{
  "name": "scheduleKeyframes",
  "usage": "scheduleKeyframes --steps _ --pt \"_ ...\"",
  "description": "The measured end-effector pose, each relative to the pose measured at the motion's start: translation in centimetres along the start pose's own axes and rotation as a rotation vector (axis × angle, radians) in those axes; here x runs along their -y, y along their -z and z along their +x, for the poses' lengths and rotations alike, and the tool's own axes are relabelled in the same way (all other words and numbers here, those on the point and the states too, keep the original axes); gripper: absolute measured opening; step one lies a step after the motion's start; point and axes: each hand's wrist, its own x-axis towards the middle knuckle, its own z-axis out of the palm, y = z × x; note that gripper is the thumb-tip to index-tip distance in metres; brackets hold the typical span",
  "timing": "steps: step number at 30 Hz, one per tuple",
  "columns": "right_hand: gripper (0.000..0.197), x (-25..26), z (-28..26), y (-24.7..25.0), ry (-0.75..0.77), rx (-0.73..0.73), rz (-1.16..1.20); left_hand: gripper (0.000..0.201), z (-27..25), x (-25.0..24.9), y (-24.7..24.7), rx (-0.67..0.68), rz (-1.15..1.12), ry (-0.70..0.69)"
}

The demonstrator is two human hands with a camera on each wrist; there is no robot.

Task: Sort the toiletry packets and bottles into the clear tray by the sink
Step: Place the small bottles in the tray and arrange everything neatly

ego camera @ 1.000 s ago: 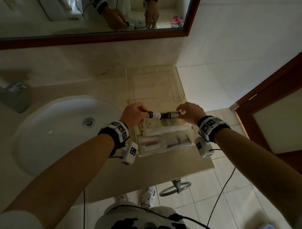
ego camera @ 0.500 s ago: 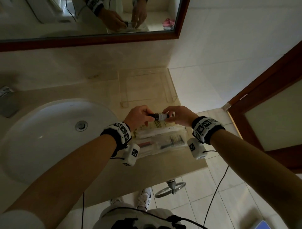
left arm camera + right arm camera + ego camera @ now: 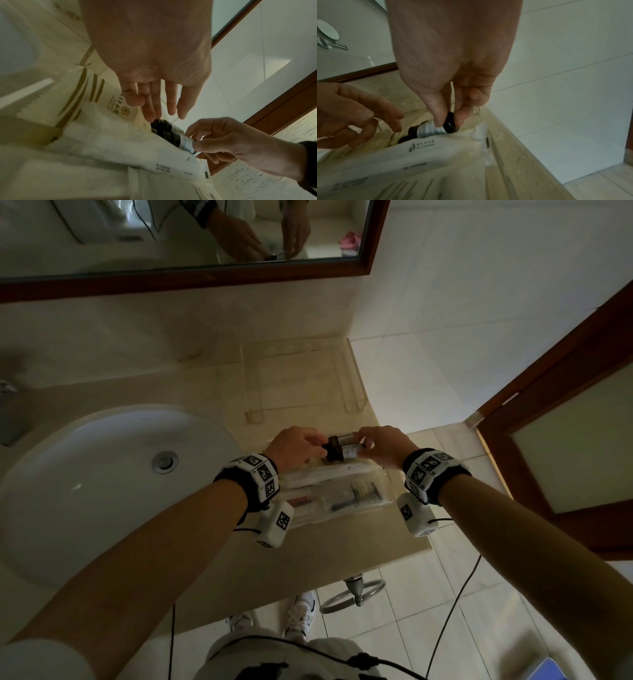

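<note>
Your right hand pinches the base of a small dark bottle lying sideways at the far edge of the clear tray, above white packets. Your left hand is relaxed, straight fingertips touching the bottle's cap.

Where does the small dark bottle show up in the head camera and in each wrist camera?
Head: the bottle is just above centre, lying between both hands over the tray's far end.
Left wrist: the bottle is right of centre, below the left hand's fingers.
Right wrist: the bottle is centre-left, its end pinched by the right hand.
Shared landmark: the white packet right beside it.
</note>
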Motion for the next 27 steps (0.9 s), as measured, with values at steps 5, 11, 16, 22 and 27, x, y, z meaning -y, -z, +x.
scheduleKeyframes --steps 5,11,16,22,27 --pt "0.014 -0.5 0.2 -0.3 -0.005 -0.011 -0.044 0.023 0.4 0.3 -0.1 -0.008 0.039 -0.013" --pt "0.015 -0.9 0.4 -0.5 0.006 -0.002 -0.011 0.022 0.3 0.5 0.0 -0.018 0.219 -0.055" --pt "0.021 -1.2 0.4 -0.3 0.008 0.034 0.019 0.027 0.3 0.5 0.5 -0.006 0.415 -0.073" --pt "0.042 -1.0 0.2 -1.2 -0.016 0.036 -0.056 0.049 -0.3 0.7 0.2 0.123 0.703 -0.148" --pt "0.043 -0.6 -0.1 -1.8 -0.016 -0.011 -0.071 0.05 -0.7 0.9 0.1 0.129 0.774 -0.186"
